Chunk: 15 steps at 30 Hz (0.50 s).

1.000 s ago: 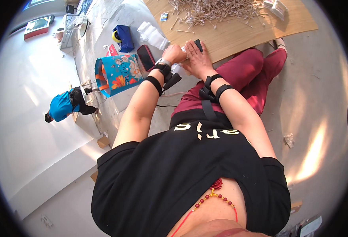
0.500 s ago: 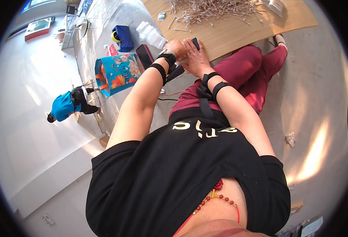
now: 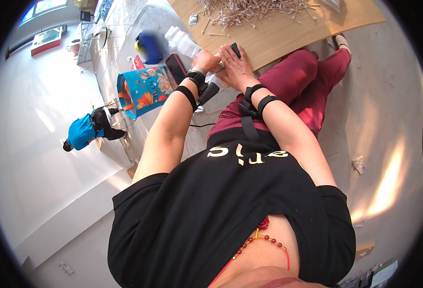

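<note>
My left hand [image 3: 205, 61] is closed at the near left edge of the wooden table [image 3: 278, 48], fingers curled and partly hidden. Beside it, my right hand [image 3: 238, 69] lies flat with its fingers stretched out. A clear, whitish thing [image 3: 219, 68], seemingly plastic, shows in the gap between the hands; its kind is hard to make out. By the right fingertips is a small black piece [image 3: 235, 50]. Farther back on the tabletop spreads a loose pile of cotton swabs [image 3: 250, 13], and a small blue packet [image 3: 193, 19] lies left of it.
Left of my hands are crumpled white plastic [image 3: 181, 42], a dark phone [image 3: 176, 68], a flowered blue bag [image 3: 144, 91] and a blue tape dispenser [image 3: 150, 50]. A clear container [image 3: 333, 4] stands at the table's far right. Another person [image 3: 84, 129] bends over at far left.
My left hand has shifted slightly left, away from my right hand, and more of the clear thing between them shows. The right hand stays nearly in place.
</note>
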Tool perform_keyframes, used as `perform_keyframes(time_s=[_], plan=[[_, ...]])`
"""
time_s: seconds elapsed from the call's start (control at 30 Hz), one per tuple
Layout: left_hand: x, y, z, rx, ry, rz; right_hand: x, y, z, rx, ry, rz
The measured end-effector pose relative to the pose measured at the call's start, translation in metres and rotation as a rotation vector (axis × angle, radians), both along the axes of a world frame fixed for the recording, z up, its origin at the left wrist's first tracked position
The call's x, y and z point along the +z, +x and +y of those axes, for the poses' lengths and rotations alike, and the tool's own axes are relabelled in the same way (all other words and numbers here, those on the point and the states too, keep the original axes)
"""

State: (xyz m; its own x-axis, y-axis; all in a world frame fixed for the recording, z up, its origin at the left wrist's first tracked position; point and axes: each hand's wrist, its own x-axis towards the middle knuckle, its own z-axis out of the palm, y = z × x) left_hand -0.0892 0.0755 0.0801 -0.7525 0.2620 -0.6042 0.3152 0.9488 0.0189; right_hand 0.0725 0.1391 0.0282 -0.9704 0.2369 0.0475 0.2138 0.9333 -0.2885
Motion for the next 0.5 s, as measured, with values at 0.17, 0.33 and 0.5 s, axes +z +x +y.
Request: perform_keyframes(time_s=[0.17, 0.33, 0.5], plan=[[0.002, -0.005, -0.004, 0.034, 0.106, -0.075, -0.002, 0.000, 0.002, -0.002, -0.046, 0.022], [0.006, -0.003, 0.000, 0.050, 0.111, -0.073, -0.002, 0.000, 0.000, 0.004, -0.021, 0.009], [0.009, -0.003, 0.006, -0.066, -0.045, -0.024, 0.000, 0.000, -0.001, 0.005, -0.014, 0.007]])
